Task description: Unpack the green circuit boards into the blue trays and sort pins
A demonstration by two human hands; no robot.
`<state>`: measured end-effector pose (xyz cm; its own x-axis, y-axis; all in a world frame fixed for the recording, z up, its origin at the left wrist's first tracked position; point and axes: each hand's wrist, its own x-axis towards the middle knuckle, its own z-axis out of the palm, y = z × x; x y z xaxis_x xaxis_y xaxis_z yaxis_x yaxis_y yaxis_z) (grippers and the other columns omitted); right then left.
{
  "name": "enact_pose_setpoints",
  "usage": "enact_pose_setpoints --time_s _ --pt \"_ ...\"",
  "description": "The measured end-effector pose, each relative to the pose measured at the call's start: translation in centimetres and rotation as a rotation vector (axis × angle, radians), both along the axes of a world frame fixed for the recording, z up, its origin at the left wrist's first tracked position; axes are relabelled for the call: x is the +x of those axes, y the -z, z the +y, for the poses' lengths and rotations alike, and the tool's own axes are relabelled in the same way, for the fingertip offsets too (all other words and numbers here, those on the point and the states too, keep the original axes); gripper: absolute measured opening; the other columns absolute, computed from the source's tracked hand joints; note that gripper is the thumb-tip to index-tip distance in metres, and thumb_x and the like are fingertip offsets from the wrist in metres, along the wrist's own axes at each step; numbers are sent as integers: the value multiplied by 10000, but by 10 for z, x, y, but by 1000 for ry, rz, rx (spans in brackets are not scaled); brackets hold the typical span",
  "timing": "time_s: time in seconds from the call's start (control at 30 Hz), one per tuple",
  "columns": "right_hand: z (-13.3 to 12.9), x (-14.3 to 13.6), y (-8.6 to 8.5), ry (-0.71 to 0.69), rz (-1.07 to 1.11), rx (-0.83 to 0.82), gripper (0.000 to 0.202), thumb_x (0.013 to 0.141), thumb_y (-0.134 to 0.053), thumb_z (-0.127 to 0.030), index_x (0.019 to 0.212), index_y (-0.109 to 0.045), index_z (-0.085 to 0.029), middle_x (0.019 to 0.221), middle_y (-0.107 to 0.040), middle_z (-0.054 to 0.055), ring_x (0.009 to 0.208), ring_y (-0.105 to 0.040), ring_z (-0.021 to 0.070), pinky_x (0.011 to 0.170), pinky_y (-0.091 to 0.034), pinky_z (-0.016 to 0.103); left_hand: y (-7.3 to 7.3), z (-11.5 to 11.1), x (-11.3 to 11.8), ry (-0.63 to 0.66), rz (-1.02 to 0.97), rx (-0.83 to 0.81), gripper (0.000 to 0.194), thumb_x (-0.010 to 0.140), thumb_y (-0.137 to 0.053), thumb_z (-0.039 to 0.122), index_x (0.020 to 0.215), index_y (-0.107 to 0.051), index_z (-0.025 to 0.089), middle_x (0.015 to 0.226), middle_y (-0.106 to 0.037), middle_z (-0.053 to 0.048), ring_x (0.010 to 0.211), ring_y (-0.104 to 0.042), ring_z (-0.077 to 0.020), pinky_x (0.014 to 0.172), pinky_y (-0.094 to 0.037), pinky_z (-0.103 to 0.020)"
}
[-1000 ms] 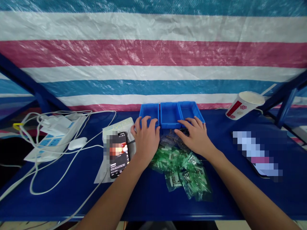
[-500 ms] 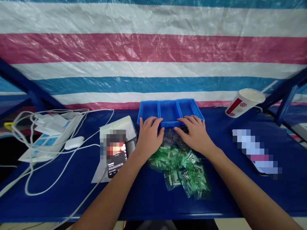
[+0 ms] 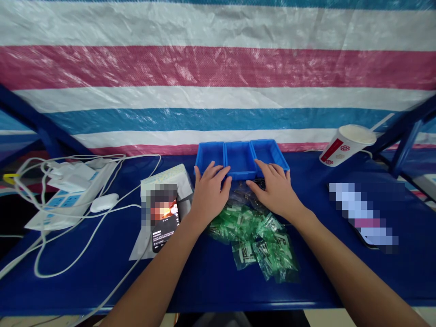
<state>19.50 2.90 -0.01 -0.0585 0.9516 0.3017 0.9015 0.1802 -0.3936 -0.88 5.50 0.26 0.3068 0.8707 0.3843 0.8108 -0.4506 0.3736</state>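
Three blue plastic bins [image 3: 240, 175] stand side by side against the striped sheet, with nothing visible inside them. My left hand [image 3: 210, 193] rests at the front of the left bin, fingers spread over its near rim. At the right bin's near edge lies my right hand [image 3: 274, 188], its fingers also apart. Neither hand grips anything. Between my wrists is a pile of small clear and green plastic packets [image 3: 245, 222] with little parts inside. Darker packets [image 3: 250, 200] lie behind the green ones, close to the bins and partly hidden by my right hand.
Left of my arm, a phone [image 3: 165, 227] leans on a tissue pack [image 3: 166, 179]. Farther left are a power strip [image 3: 64, 206], tangled white cables and a white earbud case [image 3: 104, 203]. On the right stand a paper cup [image 3: 347, 145] with a straw and another phone [image 3: 363, 218], blurred out.
The fingers of both hands have lifted and shifted slightly farther over the near rims of the bins. Bins and packets lie as before; the view has moved very slightly.
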Motion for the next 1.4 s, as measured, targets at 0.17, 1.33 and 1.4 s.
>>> enact_pose_setpoints --time_s 0.17,1.33,1.4 --pt "1 0 3 25 58 37 540 967 -441 -512 1404 -431 -195 1418 -560 202 1359 -425 437 1049 -233 814 0 -5 3 -42 -31 53 310 985 -551 331 1270 -625 232 1376 -625 -98 1429 -426 -355 1192 -151 -717" --pt "-16 -4 -27 -469 16 -131 473 1056 -316 -511 1162 -703 -259 1063 -689 53 1007 -538 231 939 -330 442 -4 -33 15 -43 -483 -192 194 963 -512 259 933 -701 231 965 -737 -25 954 -656 -219 869 -499 -384" --pt "-14 -4 -24 -449 -16 -100 444 1056 -345 -483 1176 -709 -258 1110 -701 61 1022 -532 244 895 -341 428 -6 -35 15 -91 -421 -158 192 967 -519 287 914 -696 234 964 -737 -27 981 -638 -236 881 -483 -403"
